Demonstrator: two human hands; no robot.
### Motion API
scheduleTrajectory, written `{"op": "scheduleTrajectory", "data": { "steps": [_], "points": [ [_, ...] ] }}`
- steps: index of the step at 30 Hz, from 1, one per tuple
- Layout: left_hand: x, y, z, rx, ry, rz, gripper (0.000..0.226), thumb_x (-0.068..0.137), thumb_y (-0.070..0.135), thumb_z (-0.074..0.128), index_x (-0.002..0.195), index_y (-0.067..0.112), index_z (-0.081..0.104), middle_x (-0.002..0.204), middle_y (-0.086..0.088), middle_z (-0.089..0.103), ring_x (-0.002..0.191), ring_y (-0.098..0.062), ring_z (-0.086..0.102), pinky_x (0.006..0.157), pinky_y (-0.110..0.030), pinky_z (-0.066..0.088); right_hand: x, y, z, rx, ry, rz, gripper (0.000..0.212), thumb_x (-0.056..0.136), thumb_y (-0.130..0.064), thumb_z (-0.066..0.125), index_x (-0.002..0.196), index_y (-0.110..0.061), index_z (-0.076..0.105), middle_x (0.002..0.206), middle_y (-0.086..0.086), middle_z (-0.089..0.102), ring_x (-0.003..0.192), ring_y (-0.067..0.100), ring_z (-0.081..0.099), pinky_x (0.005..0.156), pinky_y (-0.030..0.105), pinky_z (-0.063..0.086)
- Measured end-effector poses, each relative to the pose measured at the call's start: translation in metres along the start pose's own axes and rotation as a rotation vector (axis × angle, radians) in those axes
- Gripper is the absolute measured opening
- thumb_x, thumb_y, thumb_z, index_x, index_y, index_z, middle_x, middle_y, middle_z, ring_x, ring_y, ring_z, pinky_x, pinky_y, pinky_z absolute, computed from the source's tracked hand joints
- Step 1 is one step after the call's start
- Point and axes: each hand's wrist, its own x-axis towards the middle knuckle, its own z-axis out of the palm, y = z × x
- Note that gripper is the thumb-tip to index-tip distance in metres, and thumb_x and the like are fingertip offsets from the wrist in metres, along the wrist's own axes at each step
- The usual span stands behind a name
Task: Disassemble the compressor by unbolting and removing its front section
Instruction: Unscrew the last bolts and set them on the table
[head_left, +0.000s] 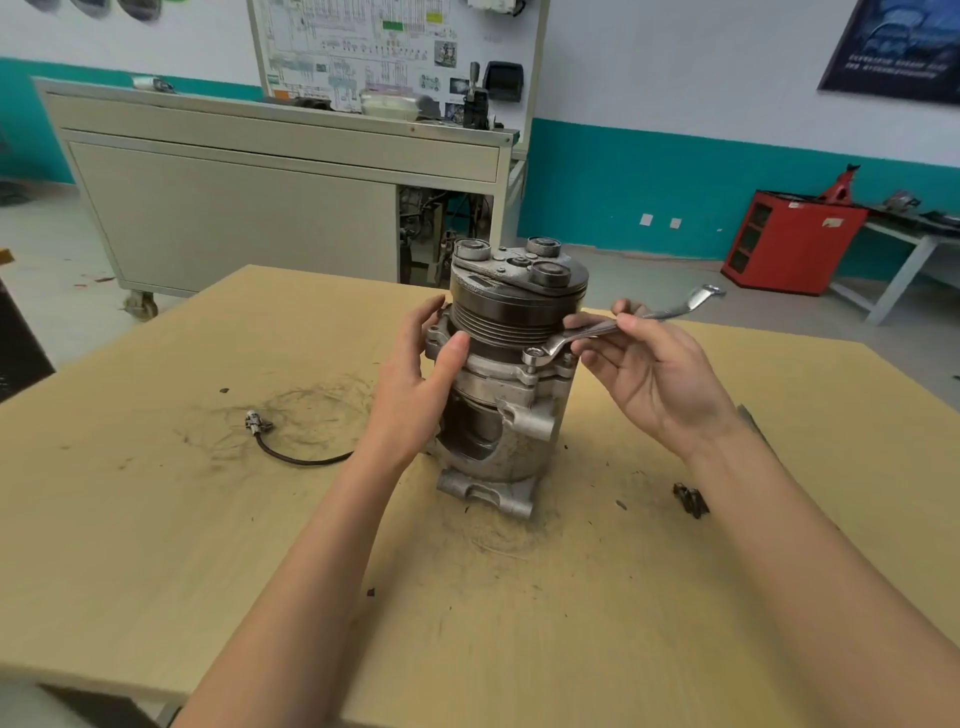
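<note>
The compressor (506, 415) stands upright on the wooden table (156, 545), its dark grooved pulley and clutch plate (514, 291) on top. A silver ring wrench (602, 330) sits with one ring end over a bolt (532, 356) on the front flange. My right hand (654, 374) pinches the wrench shaft between thumb and fingers, to the right of the pulley. My left hand (421, 374) rests against the compressor's left side, fingers straight, thumb on the flange just below the pulley.
A black cable with a connector (260, 426) lies on the table left of the compressor. Small dark parts (691, 499) lie at the right. A grey wheeled cabinet (260, 197) stands behind the table, a red cabinet (789, 241) farther right.
</note>
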Motion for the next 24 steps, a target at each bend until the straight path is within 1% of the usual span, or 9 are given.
{"op": "scheduleTrajectory", "data": {
  "steps": [2,5,8,10,12,14,17,21,24],
  "points": [
    [0.000,0.000,0.000,-0.001,-0.005,-0.001,0.066,0.077,0.066,0.045,0.136,0.037,0.040,0.135,0.003,0.056,0.124,-0.013,0.052,0.105,-0.047,0.042,-0.002,-0.011,-0.003,-0.043,-0.037,0.007,0.013,0.094,-0.013,0.037,0.091,-0.009,0.049,0.097,0.020,0.070,0.082,0.024,0.071,0.068,0.022,0.055],
    [0.001,0.000,0.000,0.021,-0.003,0.006,0.072,0.077,0.067,0.043,0.140,0.033,0.040,0.136,0.004,0.055,0.124,-0.013,0.052,0.106,-0.046,0.042,-0.010,-0.034,0.003,-0.247,0.006,-0.103,0.025,0.096,-0.023,0.036,0.094,-0.004,0.053,0.100,0.020,0.070,0.088,0.027,0.070,0.071,0.024,0.057],
    [0.001,0.000,0.000,0.047,0.001,0.005,0.074,0.077,0.069,0.041,0.141,0.033,0.039,0.137,0.005,0.054,0.124,-0.013,0.051,0.106,-0.045,0.042,-0.018,-0.048,0.024,-0.814,0.169,-0.414,0.029,0.101,-0.024,0.037,0.086,-0.012,0.059,0.084,0.011,0.073,0.070,0.020,0.072,0.060,0.026,0.058],
    [0.001,-0.001,0.000,0.044,0.000,0.004,0.072,0.077,0.069,0.040,0.141,0.034,0.039,0.138,0.005,0.053,0.125,-0.012,0.050,0.107,-0.044,0.041,-0.022,-0.046,0.045,-1.190,0.149,-0.626,0.023,0.099,-0.023,0.045,0.083,-0.015,0.060,0.076,0.009,0.070,0.059,0.015,0.069,0.055,0.032,0.058],
    [0.001,-0.002,0.000,0.043,0.000,0.009,0.071,0.078,0.068,0.041,0.140,0.034,0.039,0.137,0.005,0.054,0.124,-0.011,0.051,0.106,-0.042,0.041,-0.023,-0.037,0.068,-1.527,0.063,-0.779,0.026,0.096,-0.025,0.048,0.088,-0.006,0.064,0.068,0.011,0.067,0.056,0.024,0.066,0.055,0.043,0.055],
    [0.000,-0.002,0.000,0.043,0.003,0.018,0.067,0.079,0.066,0.042,0.138,0.034,0.041,0.133,0.004,0.057,0.121,-0.010,0.053,0.103,-0.038,0.043,-0.023,-0.024,0.089,-1.861,0.008,-0.799,0.034,0.097,-0.031,0.045,0.092,-0.002,0.063,0.071,0.014,0.067,0.061,0.034,0.065,0.057,0.043,0.052],
    [0.003,-0.008,0.001,0.042,0.012,0.035,0.056,0.083,0.053,0.047,0.133,0.028,0.045,0.126,0.004,0.060,0.114,-0.010,0.056,0.095,-0.031,0.045,-0.026,0.001,0.107,-2.261,0.057,-0.789,0.022,0.093,-0.034,0.053,0.089,-0.015,0.064,0.075,0.002,0.069,0.063,0.025,0.067,0.052,0.030,0.047],
    [0.016,-0.021,0.002,0.086,0.022,0.075,0.042,0.092,0.020,0.061,0.132,0.015,0.049,0.115,0.009,0.063,0.109,-0.012,0.059,0.084,-0.018,0.047,-0.028,0.032,0.115,-2.377,0.187,-0.831,0.011,0.082,-0.028,0.061,0.080,-0.023,0.071,0.066,-0.009,0.065,0.055,0.007,0.062,0.043,0.021,0.042],
    [0.019,-0.028,0.004,-0.077,0.009,0.089,0.049,0.087,0.025,0.062,0.126,0.000,0.046,0.088,0.013,0.058,0.095,-0.023,0.058,0.084,-0.036,0.049,-0.027,0.041,0.118,-2.325,0.269,-0.905,0.023,0.080,-0.012,0.050,0.077,-0.018,0.072,0.066,-0.005,0.064,0.054,0.010,0.059,0.044,0.022,0.041]
  ]
}}
